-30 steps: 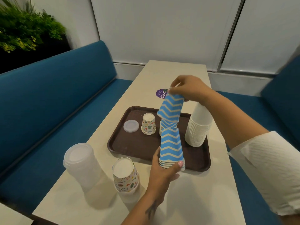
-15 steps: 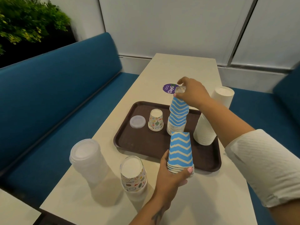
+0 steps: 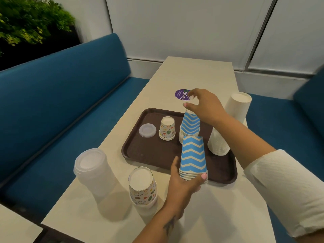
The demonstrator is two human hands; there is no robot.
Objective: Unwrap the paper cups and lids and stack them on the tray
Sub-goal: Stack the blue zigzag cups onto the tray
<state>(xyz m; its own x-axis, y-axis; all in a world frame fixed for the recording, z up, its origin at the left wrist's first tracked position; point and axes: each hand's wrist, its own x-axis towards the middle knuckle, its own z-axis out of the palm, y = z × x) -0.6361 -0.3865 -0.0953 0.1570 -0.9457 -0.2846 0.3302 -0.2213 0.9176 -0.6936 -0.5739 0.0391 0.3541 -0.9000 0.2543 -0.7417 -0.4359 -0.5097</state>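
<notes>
Stacking blue cups: right hand (image 3: 206,104) is gripping the tray (image 3: 140,155) stack (image 3: 190,128) top, left hand (image 3: 185,181) is holding the rest (image 3: 192,156) at the near rim. Next it's probably lifting those on top, lined up straight.

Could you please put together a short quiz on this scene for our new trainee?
1. True or false: the lone patterned cup on the tray stands upside down.
2. Which hand grips the nearer blue zigzag stack: A) left hand, B) right hand?
3. Fill in: the single flat lid lies on the tray to the ____ of the lone patterned cup, as the camera sees it.

Key: 1. True. 2. A; the right hand is on top of the farther blue zigzag stack. 3. Left.
</notes>
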